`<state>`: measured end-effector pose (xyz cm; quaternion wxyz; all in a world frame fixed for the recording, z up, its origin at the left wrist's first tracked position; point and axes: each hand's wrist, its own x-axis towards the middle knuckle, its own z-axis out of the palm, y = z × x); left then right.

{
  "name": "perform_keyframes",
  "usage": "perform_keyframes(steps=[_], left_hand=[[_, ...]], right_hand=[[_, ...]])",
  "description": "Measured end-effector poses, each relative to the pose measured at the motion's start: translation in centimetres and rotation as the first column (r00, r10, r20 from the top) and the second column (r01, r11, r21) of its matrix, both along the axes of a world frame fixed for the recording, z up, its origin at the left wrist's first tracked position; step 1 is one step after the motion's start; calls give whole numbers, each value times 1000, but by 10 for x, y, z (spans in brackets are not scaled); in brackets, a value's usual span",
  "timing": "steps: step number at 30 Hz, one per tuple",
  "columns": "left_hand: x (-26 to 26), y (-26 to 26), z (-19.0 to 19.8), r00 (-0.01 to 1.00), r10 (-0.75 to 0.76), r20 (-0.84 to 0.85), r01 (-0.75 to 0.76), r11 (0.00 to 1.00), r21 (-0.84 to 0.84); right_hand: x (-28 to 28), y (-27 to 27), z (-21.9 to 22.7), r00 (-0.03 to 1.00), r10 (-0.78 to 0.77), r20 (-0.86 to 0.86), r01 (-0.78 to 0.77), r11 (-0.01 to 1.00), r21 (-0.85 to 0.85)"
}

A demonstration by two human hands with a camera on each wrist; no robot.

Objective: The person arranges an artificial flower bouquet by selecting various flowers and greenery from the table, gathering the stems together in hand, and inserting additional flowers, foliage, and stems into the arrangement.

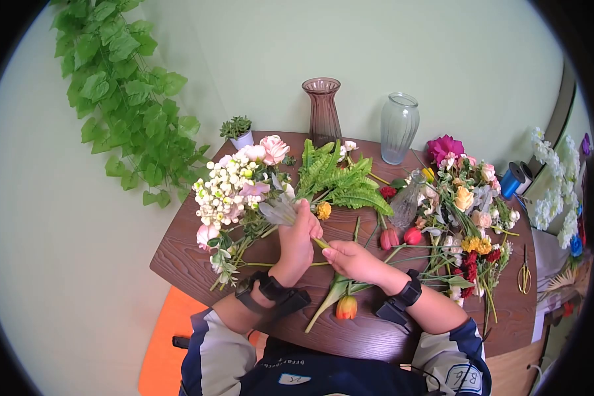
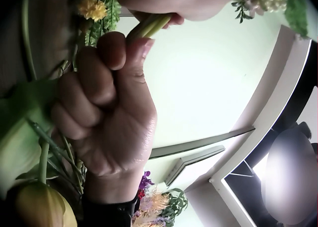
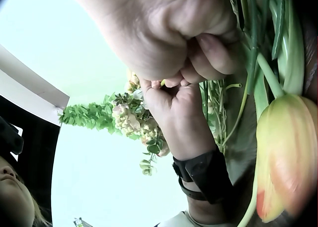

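My left hand [image 1: 297, 241] grips a pale whitish flower [image 1: 277, 212] by its stem, petals pointing up and left over the table. The green stem [image 2: 158, 23] comes out below that hand, and my right hand [image 1: 355, 261] pinches its lower end between thumb and curled forefinger. Both hands are close together above the table's middle. Just below the right hand lies an orange-yellow tulip [image 3: 288, 155] with broad leaves. Green fern fronds [image 1: 336, 178] and a small yellow flower [image 1: 323, 210] lie beyond the hands. The left fingers partly hide the stem.
A white and pink bunch [image 1: 234, 191] lies left; mixed flowers [image 1: 465, 198] pile up right, beside a small clear vase [image 1: 406, 204]. A purple vase [image 1: 323, 112] and a clear vase [image 1: 399, 129] stand at the back. Scissors [image 1: 524, 274] lie near the right edge.
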<state>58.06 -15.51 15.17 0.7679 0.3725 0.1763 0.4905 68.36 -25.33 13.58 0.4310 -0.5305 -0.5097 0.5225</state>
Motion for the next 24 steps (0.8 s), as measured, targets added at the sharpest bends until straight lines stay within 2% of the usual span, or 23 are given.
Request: perform_keyframes(steps=[2, 4, 7, 9, 10, 12, 15, 19, 22, 24], left_hand=[[0, 0, 1, 999, -24, 25, 23, 999, 24], [0, 0, 2, 998, -49, 49, 47, 998, 48], [-2, -1, 2, 992, -117, 54, 112, 989, 93], [-2, 0, -5, 952, -295, 83, 284, 951, 121], [-2, 1, -10, 951, -297, 82, 286, 951, 121], [0, 1, -15, 853, -493, 173, 463, 866, 187], [-2, 3, -12, 818, -562, 125, 525, 817, 238], [-5, 3, -8, 815, -571, 100, 542, 812, 218], [-5, 3, -9, 849, -526, 49, 509, 839, 191], [-5, 3, -9, 873, -484, 64, 476, 873, 105]], right_hand=[[-1, -1, -2, 1000, -3, -29, 3, 1000, -4], [-4, -1, -3, 989, -20, -148, 26, 999, 34], [-9, -3, 2, 971, -27, -239, 32, 999, 17], [-12, -3, 0, 963, -27, -267, 41, 998, 45], [-13, -3, -2, 955, -26, -294, 49, 996, 71], [-14, -4, -10, 934, -1, -358, 32, 996, 81], [-16, -4, -13, 891, 41, -452, 3, 995, 98], [-14, -3, -14, 842, 115, -527, -75, 992, 97], [-10, -2, -14, 832, 123, -541, -104, 992, 65], [-9, -1, -12, 833, 97, -544, -100, 995, 24]])
